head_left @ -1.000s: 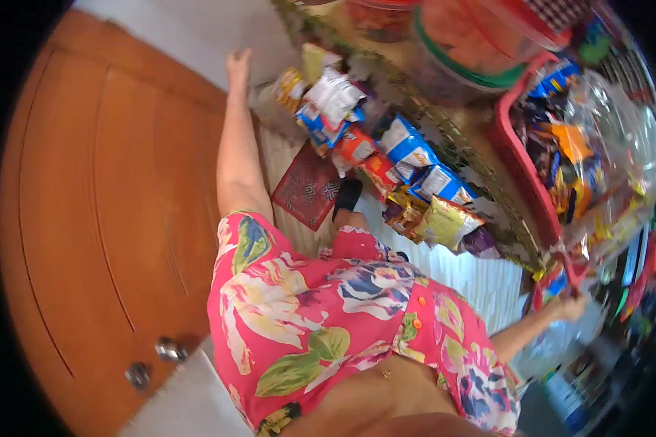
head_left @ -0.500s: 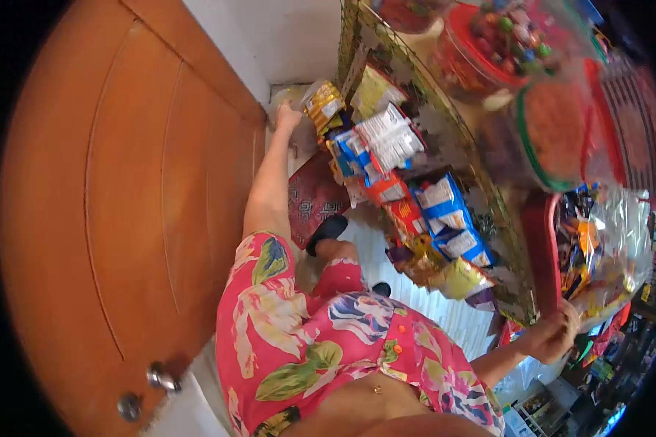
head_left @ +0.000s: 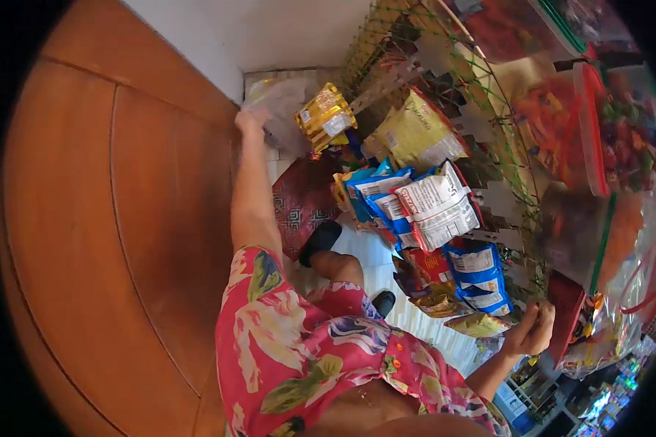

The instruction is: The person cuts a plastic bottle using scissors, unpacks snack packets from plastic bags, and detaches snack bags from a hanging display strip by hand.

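Observation:
My left hand (head_left: 251, 120), at the end of an outstretched arm, is closed on a translucent plastic bag (head_left: 283, 109). The bag hangs limp beside a gold snack pack (head_left: 326, 120). On the right, my right hand (head_left: 532, 331) is curled near the edge of the rack, below the blue snack packs (head_left: 479, 280). Whatever its fingers hold, if anything, is hidden. Between my hands hang several snack packs, among them a white one (head_left: 437, 207) and a yellow one (head_left: 419, 131).
A wooden door (head_left: 160, 240) stands close on my left. Green netting (head_left: 496, 120) edges the rack on the right, with red-lidded candy containers (head_left: 590, 131) and clear bags above it. A patterned red mat (head_left: 299, 204) lies on the floor by my feet.
The view has shifted, bringing the hanging packs closer. My left hand has moved a little to the left with the plastic bag. My right hand has moved left, away from the clear bag of goods.

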A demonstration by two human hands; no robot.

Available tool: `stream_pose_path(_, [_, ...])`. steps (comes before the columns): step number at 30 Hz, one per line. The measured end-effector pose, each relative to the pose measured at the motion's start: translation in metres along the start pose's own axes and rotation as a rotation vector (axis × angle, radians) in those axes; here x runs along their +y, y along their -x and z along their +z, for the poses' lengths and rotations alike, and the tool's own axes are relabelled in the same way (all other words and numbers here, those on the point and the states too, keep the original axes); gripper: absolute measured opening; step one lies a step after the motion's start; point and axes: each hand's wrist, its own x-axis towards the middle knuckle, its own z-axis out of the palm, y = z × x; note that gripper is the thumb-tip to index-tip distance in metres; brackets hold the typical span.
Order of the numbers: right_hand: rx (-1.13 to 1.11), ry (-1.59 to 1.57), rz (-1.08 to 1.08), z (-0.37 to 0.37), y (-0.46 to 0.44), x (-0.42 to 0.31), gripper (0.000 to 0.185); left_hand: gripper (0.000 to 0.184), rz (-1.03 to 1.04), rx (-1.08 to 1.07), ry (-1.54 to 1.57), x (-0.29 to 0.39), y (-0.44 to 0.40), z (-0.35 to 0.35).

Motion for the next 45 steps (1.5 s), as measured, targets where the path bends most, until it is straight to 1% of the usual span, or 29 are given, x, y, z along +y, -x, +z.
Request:
stream_pose_path(1, [-0.008,-0.018,-0.011,0.01,-0.001,0.002,0.006,0.023,0.14,0.01,-0.032,0.012,0.0,-0.022])
stream_pose_path(3, [0.017,-0.021,-0.012,0.017,-0.001,0.005,0.006,0.023,0.406,-0.024,-0.115,0.044,0.041,-0.016])
stream_pose_path(6, [-0.047,-0.053,-0.047,0.018,-0.008,-0.002,0.013,0.024,0.603,0.184,-0.016,0.056,0.075,-0.039])
stream_pose_path(7, [-0.068,-0.041,-0.036,0.019,-0.007,-0.005,0.012,0.024,0.625,0.141,-0.078,0.059,0.088,-0.05])
stream_pose_path(10, [-0.129,-0.081,-0.088,0.02,-0.002,-0.004,0.011,0.024,0.624,0.199,-0.113,0.051,0.112,-0.079])
stream_pose_path(13, [-0.176,-0.116,-0.087,0.01,0.011,0.002,0.01,0.026,0.654,0.127,-0.294,0.057,0.172,-0.072])
stream_pose_path(14, [-0.192,-0.113,-0.093,0.006,0.015,0.004,0.011,0.026,0.748,0.085,-0.318,0.056,0.176,-0.074])
stream_pose_path(15, [-0.176,-0.098,-0.078,0.022,0.019,-0.003,0.011,0.026,0.82,0.002,-0.332,0.054,0.145,-0.055])
stream_pose_path(16, [-0.234,-0.1,-0.048,0.018,0.019,0.0,0.01,0.026,0.884,-0.018,-0.384,0.047,0.15,-0.067])
stream_pose_path(19, [-0.269,-0.128,-0.03,0.002,0.035,0.0,0.008,0.024,0.884,0.025,-0.366,0.052,0.195,-0.072])
stream_pose_path(21, [-0.272,-0.139,-0.014,-0.005,0.042,-0.003,0.01,0.021,0.869,0.01,-0.374,0.042,0.2,-0.103])
stream_pose_path(22, [-0.231,-0.119,0.0,0.009,0.048,-0.011,0.011,0.02,0.866,-0.045,-0.36,0.036,0.175,-0.1])
stream_pose_path(25, [-0.278,-0.126,0.088,0.013,0.057,-0.017,0.008,0.019,0.796,0.001,-0.433,0.017,0.198,-0.147])
stream_pose_path(26, [-0.289,-0.125,0.11,0.016,0.061,-0.019,0.007,0.021,0.74,-0.028,-0.356,0.012,0.195,-0.153])
stream_pose_path(28, [-0.323,-0.148,0.058,0.025,0.064,-0.029,0.006,0.024,0.619,-0.099,-0.209,0.003,0.185,-0.162])
stream_pose_path(29, [-0.331,-0.158,0.026,0.041,0.068,-0.031,0.009,0.024,0.534,-0.211,-0.157,-0.005,0.165,-0.155])
stream_pose_path(31, [-0.375,-0.159,-0.026,0.051,0.075,-0.03,0.013,0.025,0.365,-0.412,-0.075,-0.01,0.151,-0.152])
stream_pose_path(32, [-0.394,-0.13,-0.047,0.052,0.08,-0.027,0.015,0.026,0.288,-0.416,-0.125,-0.017,0.138,-0.154])
stream_pose_path(33, [-0.357,-0.124,-0.073,0.054,0.084,-0.023,0.015,0.027,0.209,-0.425,-0.181,-0.031,0.12,-0.159])
stream_pose_path(35, [-0.311,-0.094,-0.084,0.053,0.097,-0.007,0.017,0.031,0.203,-0.358,-0.614,-0.056,0.119,-0.153])
stream_pose_path(36, [-0.308,-0.059,-0.064,0.066,0.115,0.013,0.017,0.033,0.283,-0.288,-0.98,-0.087,0.112,-0.154])
stream_pose_path(38, [-0.266,-0.062,-0.037,0.062,0.136,0.034,0.017,0.044,0.633,-0.124,-1.546,-0.123,0.1,-0.184])
stream_pose_path(40, [-0.242,-0.075,-0.033,0.061,0.159,0.053,0.017,0.046,0.655,-0.009,-1.777,-0.144,0.12,-0.212])
stream_pose_path(42, [-0.207,-0.067,-0.067,0.058,0.178,0.066,0.016,0.046,0.286,-0.329,-2.159,-0.151,0.092,-0.244])
stream_pose_path(43, [-0.185,-0.072,-0.09,0.06,0.159,0.042,0.016,0.041,0.242,-0.347,-2.255,-0.123,0.069,-0.24])
stream_pose_path(45, [-0.132,-0.07,-0.115,0.059,0.181,0.047,0.013,0.032,0.152,-0.366,-2.463,-0.132,0.049,-0.245])
